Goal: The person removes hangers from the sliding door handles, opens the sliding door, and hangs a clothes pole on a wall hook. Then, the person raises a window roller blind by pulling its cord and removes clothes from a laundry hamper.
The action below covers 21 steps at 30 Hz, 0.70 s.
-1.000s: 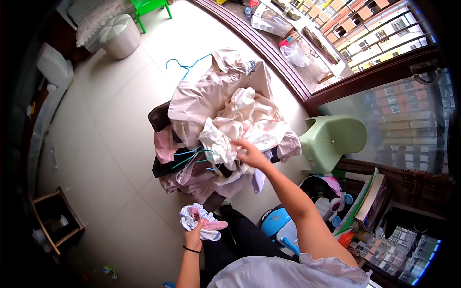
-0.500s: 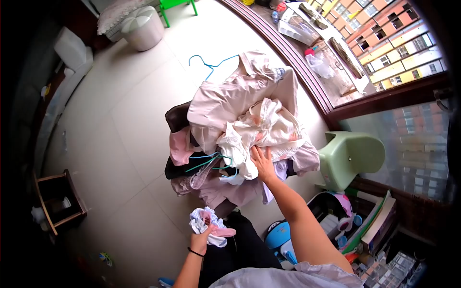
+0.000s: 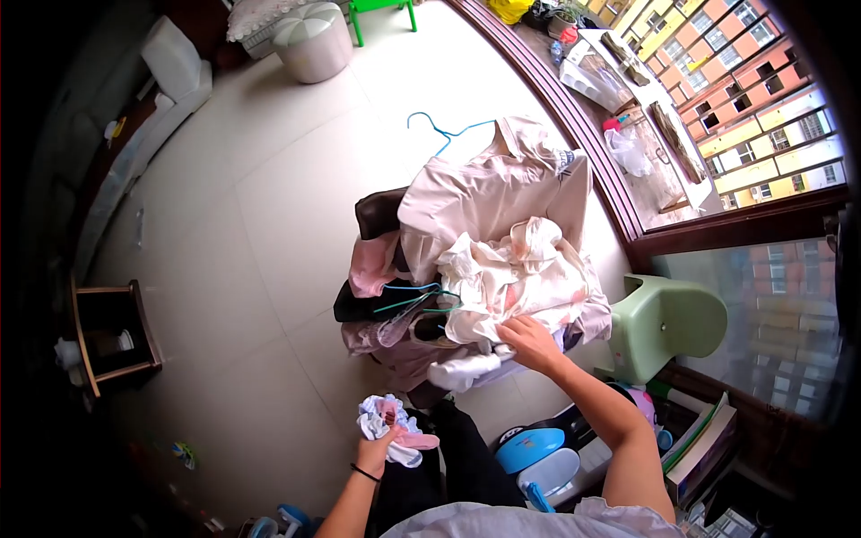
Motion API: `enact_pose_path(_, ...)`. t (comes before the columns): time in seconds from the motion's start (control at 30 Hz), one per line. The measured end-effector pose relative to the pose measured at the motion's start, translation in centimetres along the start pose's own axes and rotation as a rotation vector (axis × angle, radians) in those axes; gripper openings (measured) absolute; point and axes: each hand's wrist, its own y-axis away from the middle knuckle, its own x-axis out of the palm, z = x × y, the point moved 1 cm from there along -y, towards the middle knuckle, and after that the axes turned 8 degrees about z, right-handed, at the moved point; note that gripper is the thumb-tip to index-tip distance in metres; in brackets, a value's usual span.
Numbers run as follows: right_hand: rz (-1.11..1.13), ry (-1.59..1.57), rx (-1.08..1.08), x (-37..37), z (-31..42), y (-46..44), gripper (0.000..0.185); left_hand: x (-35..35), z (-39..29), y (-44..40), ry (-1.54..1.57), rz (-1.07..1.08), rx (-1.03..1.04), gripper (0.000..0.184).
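Observation:
My left hand (image 3: 377, 448) is closed round a crumpled bundle of small white, pale blue and pink cloth pieces (image 3: 391, 421), held above my lap. The heap of clothes in front of me lies on a support that is mostly hidden. On top sits a white garment with pinkish patches (image 3: 511, 278). My right hand (image 3: 533, 344) has its fingers closed on the near edge of this garment; the fingertips are partly hidden. A blurred white fold (image 3: 463, 371) hangs just left of it. Beneath lies a pale beige-pink shirt (image 3: 466, 197) with a blue hanger (image 3: 446, 134) at its collar.
More hangers (image 3: 421, 294) and a pink cloth (image 3: 372, 266) lie at the heap's left side. A green plastic chair (image 3: 673, 318) stands to the right, near boxes and a blue item (image 3: 529, 448). A round stool (image 3: 314, 45) and a dark wooden box (image 3: 117, 341) stand farther off.
My right hand has moved towards me and right, drawing the white garment's near edge along. The view has shifted, so the heap appears farther right. My left hand keeps its bundle.

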Motion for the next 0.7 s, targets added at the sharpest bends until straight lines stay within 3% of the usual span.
enact_pose_path(0.07,0.153,0.049,0.062,1.3,-0.7,-2.3,0.05,0.0,0.1,0.1,-0.001,-0.004,-0.026,0.039)
enact_pose_path(0.13,0.002,0.24,0.033,2.3,-1.3,-5.7,0.061,0.5,0.1,0.0,-0.038,-0.015,0.006,0.038)
enact_pose_path(0.2,0.069,0.37,0.065,4.1,-2.3,-8.9,0.074,0.0,0.8,-0.2,-0.033,-0.013,0.027,0.039)
enact_pose_path(0.4,0.048,0.425,0.138,8.0,-4.1,-13.3,0.083,-1.3,2.5,-0.5,-0.061,-0.039,0.027,0.041)
enact_pose_path(0.5,0.156,0.352,0.214,7.9,-4.5,-13.6,0.073,-0.7,2.2,-0.5,-0.032,-0.011,-0.02,0.041)
enact_pose_path(0.57,0.141,0.176,0.187,8.1,-4.7,-13.1,0.053,-1.2,3.3,-1.0,-0.09,-0.02,0.008,0.04)
enact_pose_path(0.6,0.065,0.162,0.173,7.9,-4.1,-12.7,0.034,-0.8,2.8,-0.8,-0.088,-0.018,0.014,0.04)
enact_pose_path(0.7,-0.035,0.198,0.035,7.8,-3.3,-10.8,0.028,0.2,1.5,-0.4,-0.081,0.022,0.03,0.026)
